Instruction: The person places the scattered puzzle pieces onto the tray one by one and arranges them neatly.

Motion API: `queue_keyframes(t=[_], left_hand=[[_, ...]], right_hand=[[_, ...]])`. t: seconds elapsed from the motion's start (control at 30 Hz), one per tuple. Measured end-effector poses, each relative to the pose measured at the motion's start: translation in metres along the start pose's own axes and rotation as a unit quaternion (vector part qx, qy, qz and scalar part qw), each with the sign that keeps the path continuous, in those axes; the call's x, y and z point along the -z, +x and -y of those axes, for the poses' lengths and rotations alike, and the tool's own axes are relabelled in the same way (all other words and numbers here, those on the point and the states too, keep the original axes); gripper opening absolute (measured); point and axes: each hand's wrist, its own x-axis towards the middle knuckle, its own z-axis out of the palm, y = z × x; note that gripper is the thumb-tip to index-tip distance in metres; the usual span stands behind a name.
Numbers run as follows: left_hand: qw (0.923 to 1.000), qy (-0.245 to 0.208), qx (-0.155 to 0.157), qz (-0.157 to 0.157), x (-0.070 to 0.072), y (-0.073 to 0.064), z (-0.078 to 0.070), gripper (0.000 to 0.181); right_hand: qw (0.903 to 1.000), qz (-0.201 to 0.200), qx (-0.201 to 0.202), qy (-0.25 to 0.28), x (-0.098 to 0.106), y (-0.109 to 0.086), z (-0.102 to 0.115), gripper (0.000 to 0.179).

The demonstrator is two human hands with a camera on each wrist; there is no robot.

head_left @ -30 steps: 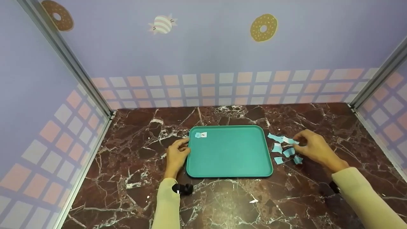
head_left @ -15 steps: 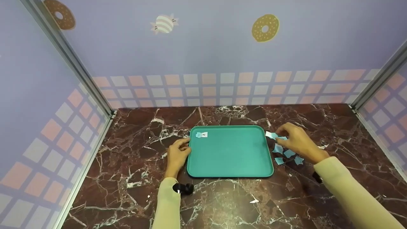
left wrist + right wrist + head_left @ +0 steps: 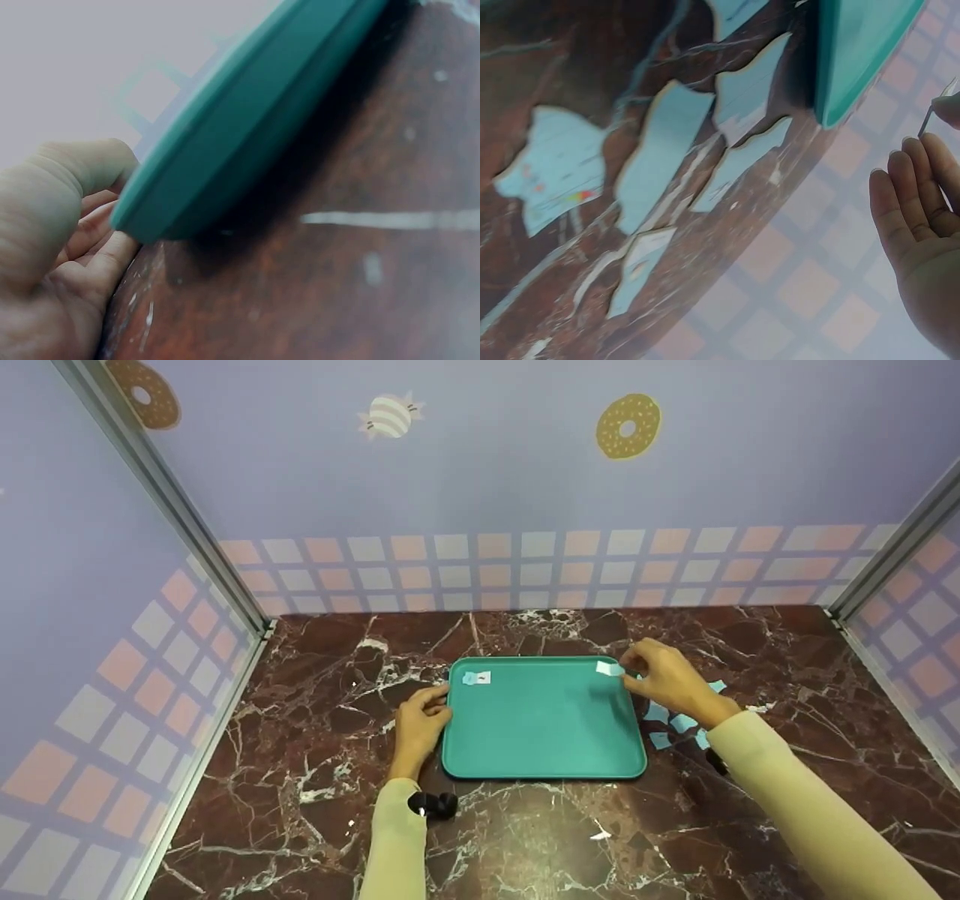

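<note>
A teal tray (image 3: 544,727) lies on the marble table. My left hand (image 3: 418,725) holds its left edge; in the left wrist view the tray's rim (image 3: 202,142) sits between thumb and fingers. Thumb and fingertips of my right hand (image 3: 667,679) pinch a white and light blue puzzle piece (image 3: 609,668) over the tray's far right corner. Only its thin edge shows in the right wrist view. Two joined-looking pieces (image 3: 476,678) lie in the tray's far left corner. Right of the tray, several light blue pieces (image 3: 683,723) are scattered, some partly hidden by the right hand.
The marble tabletop (image 3: 525,840) runs back to a lilac wall (image 3: 495,472) with pink and white squares. Side panels (image 3: 82,660) close it in at left and right. A small white scrap-like mark (image 3: 600,835) shows in front of the tray.
My right hand has moved left from the scattered pieces to the tray's far right corner, carrying the pinched puzzle piece. The left hand stays at the tray's left edge.
</note>
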Motion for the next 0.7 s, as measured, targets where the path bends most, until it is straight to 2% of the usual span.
queue_keyframes(t=[0.23, 0.7], left_hand=[[0.9998, -0.019, 0.002, 0.002, 0.000, 0.000, -0.001, 0.039], [1.0000, -0.007, -0.004, -0.004, -0.001, 0.000, 0.001, 0.039]], right_hand=[[0.9998, 0.010, 0.019, 0.004, -0.010, 0.014, 0.011, 0.018], [0.9994, 0.027, 0.017, 0.008, -0.026, 0.039, 0.027, 0.021]])
